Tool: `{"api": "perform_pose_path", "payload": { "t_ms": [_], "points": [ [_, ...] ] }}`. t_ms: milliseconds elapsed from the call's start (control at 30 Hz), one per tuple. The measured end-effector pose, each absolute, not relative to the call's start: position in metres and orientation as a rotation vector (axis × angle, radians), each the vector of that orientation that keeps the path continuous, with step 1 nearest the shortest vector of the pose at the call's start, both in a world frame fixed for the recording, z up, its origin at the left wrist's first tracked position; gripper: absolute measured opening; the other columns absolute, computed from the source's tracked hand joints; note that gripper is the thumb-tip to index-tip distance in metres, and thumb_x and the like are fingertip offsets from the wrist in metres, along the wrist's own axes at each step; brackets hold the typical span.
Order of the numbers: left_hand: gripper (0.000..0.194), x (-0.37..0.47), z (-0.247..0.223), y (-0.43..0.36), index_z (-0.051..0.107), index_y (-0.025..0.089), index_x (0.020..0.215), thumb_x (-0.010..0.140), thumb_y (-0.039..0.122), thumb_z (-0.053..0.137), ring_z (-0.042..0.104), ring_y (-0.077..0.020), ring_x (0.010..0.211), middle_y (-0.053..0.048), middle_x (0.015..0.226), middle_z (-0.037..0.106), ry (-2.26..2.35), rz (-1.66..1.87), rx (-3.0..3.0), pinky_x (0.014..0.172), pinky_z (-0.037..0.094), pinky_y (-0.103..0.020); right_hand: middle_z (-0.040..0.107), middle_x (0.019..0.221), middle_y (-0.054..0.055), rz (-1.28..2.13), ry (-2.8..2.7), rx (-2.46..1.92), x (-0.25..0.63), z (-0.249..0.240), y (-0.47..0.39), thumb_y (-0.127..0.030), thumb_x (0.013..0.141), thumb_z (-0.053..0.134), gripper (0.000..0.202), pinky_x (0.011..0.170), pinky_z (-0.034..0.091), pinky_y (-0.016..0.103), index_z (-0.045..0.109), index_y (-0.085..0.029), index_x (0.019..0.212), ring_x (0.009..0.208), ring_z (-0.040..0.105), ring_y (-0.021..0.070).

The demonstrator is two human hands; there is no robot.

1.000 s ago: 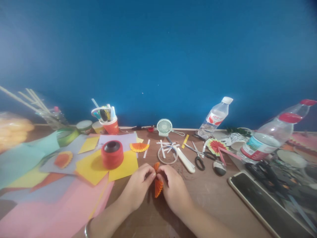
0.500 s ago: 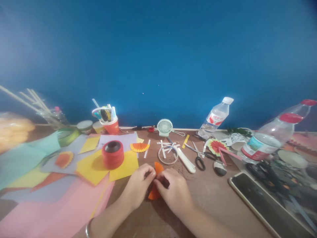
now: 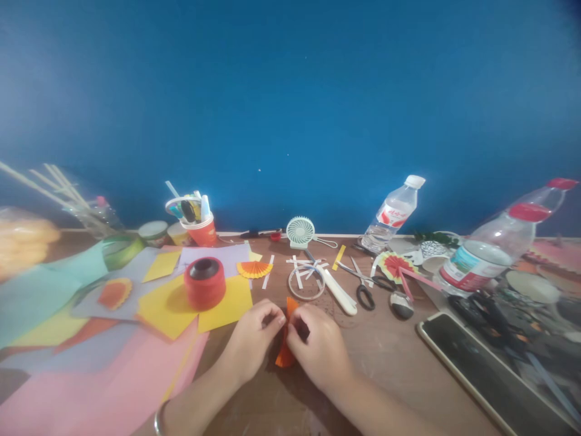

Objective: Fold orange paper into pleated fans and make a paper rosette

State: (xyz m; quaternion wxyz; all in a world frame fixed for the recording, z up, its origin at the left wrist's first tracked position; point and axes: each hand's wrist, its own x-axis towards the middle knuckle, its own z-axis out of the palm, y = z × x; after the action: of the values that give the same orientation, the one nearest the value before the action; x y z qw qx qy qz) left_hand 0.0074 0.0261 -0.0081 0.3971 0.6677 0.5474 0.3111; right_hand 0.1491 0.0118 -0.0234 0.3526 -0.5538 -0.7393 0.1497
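An orange pleated paper fan (image 3: 285, 356) stands between my two hands at the near middle of the table. My left hand (image 3: 256, 333) pinches it from the left with thumb and fingertips. From the right, my right hand (image 3: 320, 342) grips its folds with thumb and curled fingers, hiding much of the middle. Beyond the hands lie a clear ring of tape (image 3: 307, 297), white paper strips (image 3: 297, 275) and a white-handled tool (image 3: 339, 293). An orange-yellow paper fan (image 3: 254, 269) rests farther back to the left.
Left are a red tape roll (image 3: 205, 293), yellow sheets (image 3: 169, 309) and pink paper (image 3: 122, 375). Scissors (image 3: 364, 297), a phone (image 3: 476, 369), a water bottle (image 3: 394, 215) and a red-capped bottle (image 3: 488, 254) stand or lie right. A small fan (image 3: 300, 232) stands by the wall.
The orange paper fan has turned and now looks narrower between my hands. My right hand's fingers have closed in slightly toward it. The view has shifted a little.
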Motion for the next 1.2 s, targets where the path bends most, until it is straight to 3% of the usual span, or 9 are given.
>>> {"api": "perform_pose_path", "payload": {
  "t_ms": [200, 533, 1033, 1200],
  "points": [
    [0.018, 0.008, -0.008, 0.026, 0.049, 0.019, 0.063, 0.078, 0.026, 0.041, 0.050, -0.0150, 0.062, 0.002, 0.066, 0.049, 1.379, 0.781, 1.669, 0.060, 0.038, -0.026, 0.049, 0.059, -0.002, 0.446, -1.886, -1.519, 0.151, -0.024, 0.011, -0.008, 0.064, 0.044, 0.013, 0.055, 0.032, 0.022, 0.042, -0.020, 0.060, 0.058, 0.045, 0.0132],
    [0.015, 0.008, -0.008, 0.027, 0.050, 0.019, 0.062, 0.075, 0.024, 0.043, 0.050, -0.0160, 0.065, 0.001, 0.067, 0.050, 1.402, 0.788, 1.718, 0.062, 0.038, -0.027, 0.056, 0.067, 0.000, 0.484, -1.904, -1.425, 0.150, -0.023, 0.011, -0.017, 0.073, 0.050, 0.007, 0.058, 0.035, 0.022, 0.054, -0.021, 0.069, 0.066, 0.051, 0.0142],
    [0.017, 0.008, -0.009, 0.025, 0.049, 0.019, 0.063, 0.078, 0.024, 0.042, 0.051, -0.0151, 0.063, 0.002, 0.066, 0.051, 1.390, 0.789, 1.698, 0.062, 0.038, -0.026, 0.051, 0.061, -0.001, 0.363, -1.971, -1.631, 0.157, -0.024, 0.014, -0.010, 0.064, 0.046, 0.011, 0.054, 0.027, 0.024, 0.043, -0.019, 0.061, 0.060, 0.045, 0.0143],
    [0.016, 0.008, -0.008, 0.026, 0.049, 0.019, 0.063, 0.077, 0.025, 0.043, 0.050, -0.0153, 0.064, 0.002, 0.066, 0.050, 1.418, 0.787, 1.709, 0.061, 0.037, -0.026, 0.053, 0.067, 0.000, 0.428, -1.931, -1.564, 0.159, -0.023, 0.015, -0.010, 0.069, 0.046, 0.010, 0.058, 0.031, 0.024, 0.046, -0.019, 0.067, 0.065, 0.048, 0.0147]
  ]
}}
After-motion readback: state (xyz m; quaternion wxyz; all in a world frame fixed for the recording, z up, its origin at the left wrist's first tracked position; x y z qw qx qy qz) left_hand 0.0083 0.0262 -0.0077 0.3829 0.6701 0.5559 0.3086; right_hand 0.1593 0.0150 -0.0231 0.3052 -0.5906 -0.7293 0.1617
